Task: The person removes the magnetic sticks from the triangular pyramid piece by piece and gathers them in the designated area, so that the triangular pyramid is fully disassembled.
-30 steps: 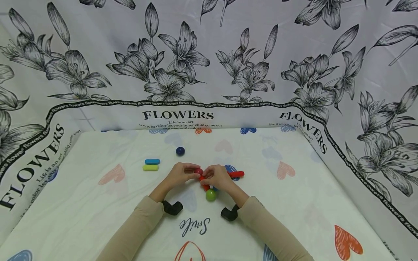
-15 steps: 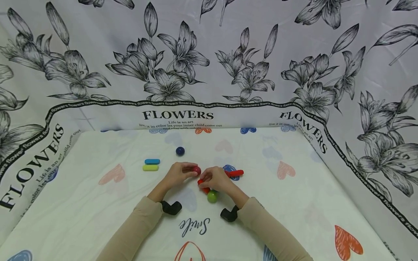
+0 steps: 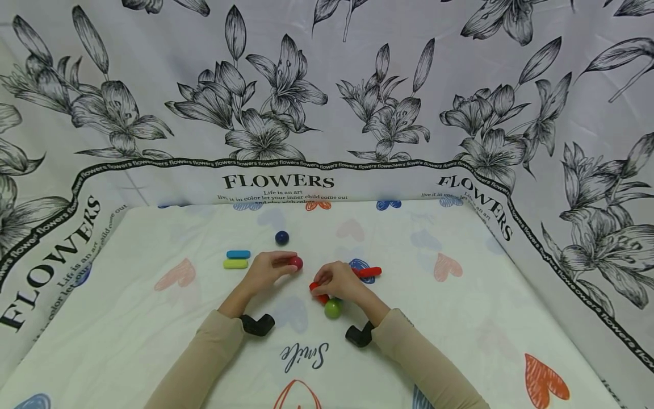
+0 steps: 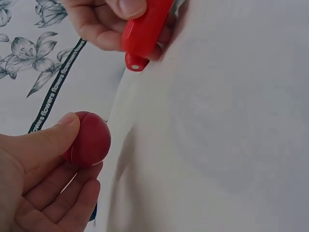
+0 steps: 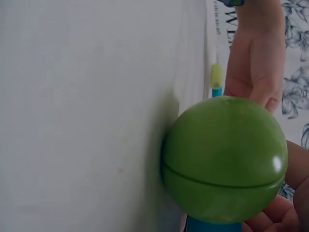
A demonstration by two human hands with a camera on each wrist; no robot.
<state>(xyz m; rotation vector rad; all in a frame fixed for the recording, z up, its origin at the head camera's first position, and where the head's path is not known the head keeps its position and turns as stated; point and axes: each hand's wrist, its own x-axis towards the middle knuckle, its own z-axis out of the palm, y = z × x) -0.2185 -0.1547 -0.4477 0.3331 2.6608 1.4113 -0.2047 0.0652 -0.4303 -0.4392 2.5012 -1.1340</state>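
My left hand pinches a glossy red ball between thumb and fingers, a little left of my right hand. The right hand grips a red stick, whose lower end shows a small pale metal dot. A green ball with a dark seam sits at the near end of that stick. Part of a blue stick shows under the green ball in the right wrist view. Another red stick extends to the right from behind the right hand.
A dark blue ball lies farther back on the white cloth. To the left, a light blue stick and a yellow-green stick lie side by side. A flower-printed curtain rises behind the table.
The red ball, earlier at the far end of the red stick, has come away leftward in my left hand. The right hand stays almost in place with its stick.
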